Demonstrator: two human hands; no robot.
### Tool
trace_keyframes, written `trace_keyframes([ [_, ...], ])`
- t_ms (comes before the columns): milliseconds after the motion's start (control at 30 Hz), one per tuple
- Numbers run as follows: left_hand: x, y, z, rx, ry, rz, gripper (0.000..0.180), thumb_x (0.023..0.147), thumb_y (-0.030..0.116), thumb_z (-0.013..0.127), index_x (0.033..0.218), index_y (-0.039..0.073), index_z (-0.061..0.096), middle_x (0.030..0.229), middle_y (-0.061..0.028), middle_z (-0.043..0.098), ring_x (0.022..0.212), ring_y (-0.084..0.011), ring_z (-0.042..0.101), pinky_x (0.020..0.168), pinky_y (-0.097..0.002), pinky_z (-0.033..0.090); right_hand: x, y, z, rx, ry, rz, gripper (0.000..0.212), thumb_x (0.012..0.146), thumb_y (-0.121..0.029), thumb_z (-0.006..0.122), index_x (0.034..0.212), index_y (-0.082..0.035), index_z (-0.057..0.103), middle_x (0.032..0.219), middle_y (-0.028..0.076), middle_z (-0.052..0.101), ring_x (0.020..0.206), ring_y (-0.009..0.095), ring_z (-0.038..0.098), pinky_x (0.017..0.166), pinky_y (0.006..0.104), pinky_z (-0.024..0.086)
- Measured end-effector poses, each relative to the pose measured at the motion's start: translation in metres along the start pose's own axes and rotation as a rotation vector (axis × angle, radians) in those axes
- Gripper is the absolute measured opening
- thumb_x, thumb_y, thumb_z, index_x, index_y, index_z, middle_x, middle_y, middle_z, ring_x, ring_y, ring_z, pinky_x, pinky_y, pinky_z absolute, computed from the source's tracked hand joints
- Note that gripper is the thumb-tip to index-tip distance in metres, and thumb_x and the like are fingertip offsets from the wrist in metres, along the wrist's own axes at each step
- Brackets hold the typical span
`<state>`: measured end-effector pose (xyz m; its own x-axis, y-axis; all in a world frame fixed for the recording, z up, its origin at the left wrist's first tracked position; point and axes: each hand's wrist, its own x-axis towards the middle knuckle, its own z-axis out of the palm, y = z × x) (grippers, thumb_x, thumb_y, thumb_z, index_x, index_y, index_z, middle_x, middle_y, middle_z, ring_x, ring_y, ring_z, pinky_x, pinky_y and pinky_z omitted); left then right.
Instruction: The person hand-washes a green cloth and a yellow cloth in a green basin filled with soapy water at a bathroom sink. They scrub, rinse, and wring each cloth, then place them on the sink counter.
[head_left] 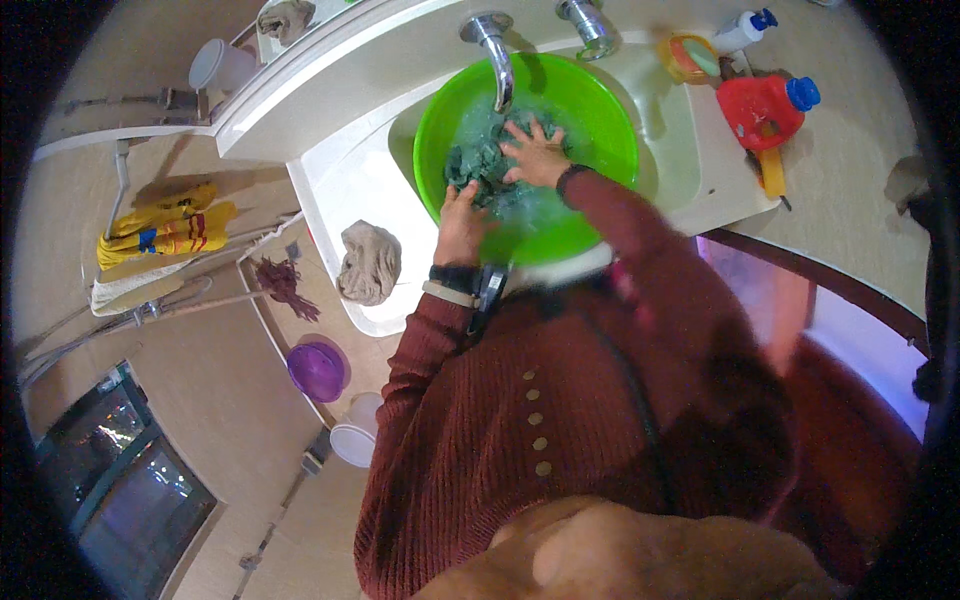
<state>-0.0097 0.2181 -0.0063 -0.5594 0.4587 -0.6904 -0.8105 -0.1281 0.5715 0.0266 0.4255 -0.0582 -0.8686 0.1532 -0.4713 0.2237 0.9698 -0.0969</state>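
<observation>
A bright green basin (622, 130) stands in the sink under the tap, with cloudy water and a wet dark green cloth (478, 163) in it. My right hand (537, 155) lies on the cloth with its fingers spread. At the basin's near left side, my left hand (460, 225) grips the cloth's edge; some of its fingers are blurred or hidden. The cloth is bunched up and partly under water, so what kind of garment it is does not show.
A chrome tap (492, 55) reaches over the basin. On the white drainboard, left, lies a crumpled beige cloth (369, 262). To the right are a red bottle with a blue cap (762, 112), a soap dish (690, 58) and a white pump bottle (742, 32). A purple basin (317, 372) sits lower left.
</observation>
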Motion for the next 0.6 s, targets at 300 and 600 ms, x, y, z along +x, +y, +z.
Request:
trace_keyframes([
  [300, 0.042, -0.015, -0.020, -0.030, -0.158, -0.113, 0.055, 0.106, 0.049, 0.048, 0.148, 0.014, 0.042, 0.146, -0.0157, 0.048, 0.125, -0.0416, 0.051, 0.097, -0.0644, 0.048, -0.027, -0.015, -0.031, 1.478, -0.080, -0.085, 0.033, 0.087, -0.020, 0.073, 0.115, -0.005, 0.068, 0.107, 0.015, 0.065, 0.107, 0.030, 0.063, 0.093, 0.0361, 0.048],
  [600, 0.030, 0.007, 0.035, -0.090, -0.105, 0.066, 0.033, 0.108, 0.031, 0.046, 0.125, 0.007, 0.060, 0.114, -0.0082, 0.068, 0.100, -0.0207, 0.066, 0.082, -0.0353, 0.057, -0.077, -0.058, -0.082, 0.955, 0.471, -0.182, 0.022, 0.090, -0.030, 0.069, 0.096, -0.009, 0.070, 0.100, 0.013, 0.064, 0.092, 0.034, 0.062, 0.080, 0.0450, 0.051],
])
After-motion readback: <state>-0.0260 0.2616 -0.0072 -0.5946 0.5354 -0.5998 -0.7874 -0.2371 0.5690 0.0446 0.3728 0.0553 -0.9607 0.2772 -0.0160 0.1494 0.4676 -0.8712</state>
